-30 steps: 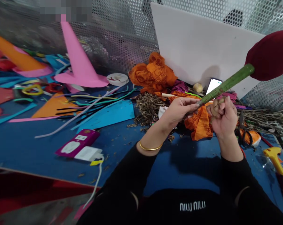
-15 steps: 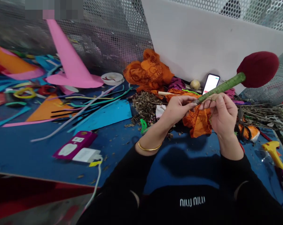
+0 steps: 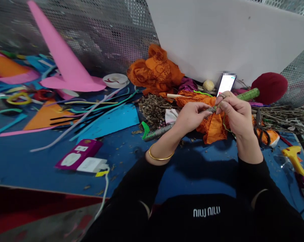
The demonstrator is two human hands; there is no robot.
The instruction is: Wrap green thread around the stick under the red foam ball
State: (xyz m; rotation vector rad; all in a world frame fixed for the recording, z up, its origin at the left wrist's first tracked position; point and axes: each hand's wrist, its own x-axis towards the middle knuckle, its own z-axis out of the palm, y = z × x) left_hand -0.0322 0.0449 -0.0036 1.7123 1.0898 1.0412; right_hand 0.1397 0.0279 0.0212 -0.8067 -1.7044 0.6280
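Observation:
I hold a stick wrapped in green tape [image 3: 248,95] that ends in a dark red velvet ball [image 3: 269,87] at the right. My left hand [image 3: 191,116] pinches the stick's bare lower end. My right hand [image 3: 234,112] is closed around the stick a little further up, fingers pressed on the wrapping. The stick lies almost level, over a crumpled orange cloth [image 3: 212,126] on the blue table [image 3: 41,161]. A second wrapped stem with a green tip [image 3: 157,132] lies on the table below my left wrist.
A phone [image 3: 226,84] leans on a white board [image 3: 217,37]. Scissors [image 3: 260,129] and a yellow glue gun [image 3: 294,159] lie at the right. A purple power strip [image 3: 78,158], dried twigs [image 3: 285,117], a pink foam cone [image 3: 61,60] and several foam strips lie around.
The stick has tipped down from steeply raised to nearly level, and the red ball has dropped toward the table. My right hand has slid up along the stick. The camera tilted down.

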